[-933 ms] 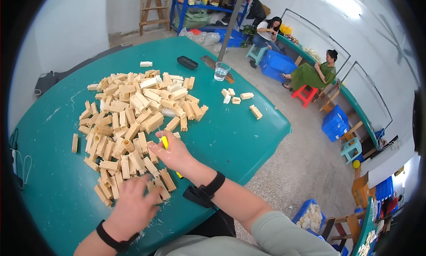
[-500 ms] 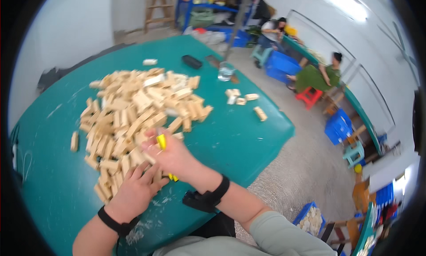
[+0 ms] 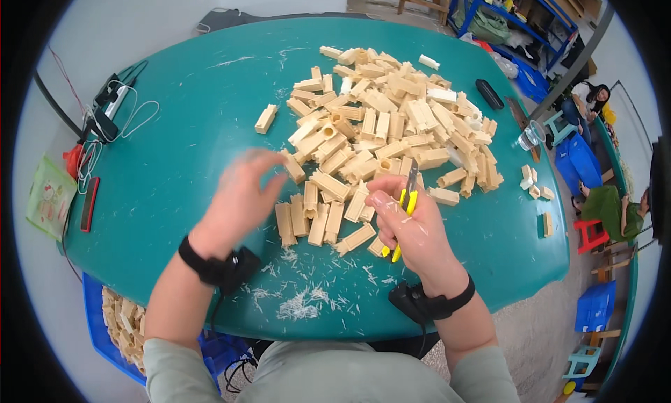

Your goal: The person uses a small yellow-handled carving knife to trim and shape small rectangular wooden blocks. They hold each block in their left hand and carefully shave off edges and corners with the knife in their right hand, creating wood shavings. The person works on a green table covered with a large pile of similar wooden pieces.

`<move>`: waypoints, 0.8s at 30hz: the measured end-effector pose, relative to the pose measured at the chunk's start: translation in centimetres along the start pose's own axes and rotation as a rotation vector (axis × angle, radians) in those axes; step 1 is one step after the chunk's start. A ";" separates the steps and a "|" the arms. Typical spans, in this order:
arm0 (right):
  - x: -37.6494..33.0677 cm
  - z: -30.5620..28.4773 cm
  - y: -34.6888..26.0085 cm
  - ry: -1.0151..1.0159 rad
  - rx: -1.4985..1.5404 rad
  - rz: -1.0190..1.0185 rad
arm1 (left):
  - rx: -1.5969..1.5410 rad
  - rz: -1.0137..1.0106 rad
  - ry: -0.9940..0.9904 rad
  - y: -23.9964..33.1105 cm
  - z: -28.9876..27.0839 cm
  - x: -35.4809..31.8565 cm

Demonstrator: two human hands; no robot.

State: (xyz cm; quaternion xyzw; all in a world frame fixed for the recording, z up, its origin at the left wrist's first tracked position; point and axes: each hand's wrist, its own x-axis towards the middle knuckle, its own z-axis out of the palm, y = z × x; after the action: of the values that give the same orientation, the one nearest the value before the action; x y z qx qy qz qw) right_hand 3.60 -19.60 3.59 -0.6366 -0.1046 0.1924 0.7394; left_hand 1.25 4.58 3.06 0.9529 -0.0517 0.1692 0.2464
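Observation:
A heap of cream-coloured plastic blocks (image 3: 391,116) covers the middle of the round green table (image 3: 189,123). My right hand (image 3: 409,228) grips a yellow-handled knife (image 3: 405,204), blade pointing up toward the heap. My left hand (image 3: 241,197) hovers blurred over the table with fingers spread, holding nothing, its fingertips close to a block at the heap's near-left edge (image 3: 293,169). Both wrists wear black bands. White shavings (image 3: 307,301) lie on the table in front of me.
A single block (image 3: 265,118) lies apart at the left. Cables and a phone (image 3: 105,116) sit at the table's left rim. A black case (image 3: 489,94) and a glass (image 3: 531,134) stand far right. A blue crate of blocks (image 3: 119,319) is below left. People sit beyond at the right.
The view has swung so the heap lies ahead. My left hand has lifted off the blocks and opened; my right hand still holds the knife.

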 end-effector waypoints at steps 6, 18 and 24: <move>0.2 -0.8 -0.1 -0.002 0.090 0.027 | 0.145 -0.154 -0.020 -8.5 1.2 7.3; 0.5 -2.7 -0.2 0.057 0.104 0.064 | -0.057 -0.286 -0.779 -5.7 2.5 15.2; 0.4 -3.1 -0.1 0.083 0.092 0.082 | 0.220 -0.123 -0.612 -4.5 2.6 16.1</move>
State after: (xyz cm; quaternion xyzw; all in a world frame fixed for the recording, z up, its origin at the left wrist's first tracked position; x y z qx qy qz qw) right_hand 5.24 -22.19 3.11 -0.6133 -0.0390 0.2005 0.7630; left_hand 17.93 6.98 4.45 0.9817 -0.0472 -0.1358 0.1247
